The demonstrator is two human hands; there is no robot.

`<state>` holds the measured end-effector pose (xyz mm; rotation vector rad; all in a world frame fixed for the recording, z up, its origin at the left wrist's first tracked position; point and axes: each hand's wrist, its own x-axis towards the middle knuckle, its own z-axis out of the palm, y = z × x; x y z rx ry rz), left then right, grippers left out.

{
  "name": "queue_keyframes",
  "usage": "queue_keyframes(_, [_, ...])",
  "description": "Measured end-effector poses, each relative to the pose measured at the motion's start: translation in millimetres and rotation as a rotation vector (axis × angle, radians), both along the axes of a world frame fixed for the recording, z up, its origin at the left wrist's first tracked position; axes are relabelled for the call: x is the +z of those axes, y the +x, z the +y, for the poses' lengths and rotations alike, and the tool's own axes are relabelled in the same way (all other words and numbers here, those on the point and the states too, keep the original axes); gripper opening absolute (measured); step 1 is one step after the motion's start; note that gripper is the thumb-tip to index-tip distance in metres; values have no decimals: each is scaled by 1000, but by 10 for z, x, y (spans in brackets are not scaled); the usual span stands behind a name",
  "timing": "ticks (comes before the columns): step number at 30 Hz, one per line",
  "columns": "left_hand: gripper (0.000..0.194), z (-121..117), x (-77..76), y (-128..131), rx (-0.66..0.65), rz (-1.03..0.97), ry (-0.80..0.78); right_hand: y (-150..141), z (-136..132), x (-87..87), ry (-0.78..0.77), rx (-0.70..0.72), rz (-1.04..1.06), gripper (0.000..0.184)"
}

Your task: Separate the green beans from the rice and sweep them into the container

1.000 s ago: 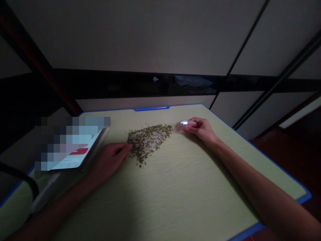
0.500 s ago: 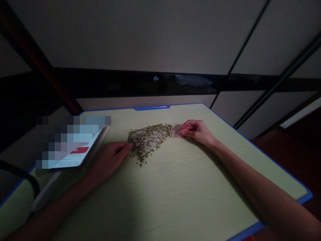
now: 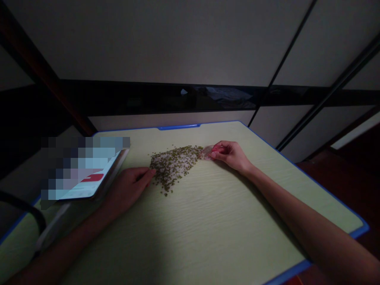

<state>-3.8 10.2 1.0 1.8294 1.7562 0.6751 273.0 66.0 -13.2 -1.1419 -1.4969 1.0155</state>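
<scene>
Clear plastic (image 3: 206, 152), pinched by the right hand (image 3: 234, 155), has shifted leftward — its gap from the grains (image 3: 175, 161) narrowed to almost nothing — on the table (image 3: 222, 221). Left hand (image 3: 132, 186): thumb and finger pressed together at the grains' left edge; contents indiscernible.

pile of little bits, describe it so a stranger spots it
On the pale, blue-rimmed table, look between the left hand and the right hand. The pile there is roughly wedge-shaped. Loose green and whitish bits set it apart from the lit screen and the see-through item in the right hand.
</scene>
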Motion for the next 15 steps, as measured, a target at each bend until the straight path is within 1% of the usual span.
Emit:
queue_keyframes(5, [38, -3, 4, -3, -2, -12, -2, 10, -10, 5, 10, 47, -50, 13])
queue_keyframes(10, [38, -2, 4, -2, -13, -18, -3, -15, -45, 29, -46, 118, -40, 17])
queue_keyframes(13, [38, -7, 3, -7, -20, -11, 1, -27, -59, 43, -94, 151, 2, 20])
queue_keyframes(15, [39, -9, -1, -13, -28, -6, -3, -17, -54, 57, -121, 104, 87, 27])
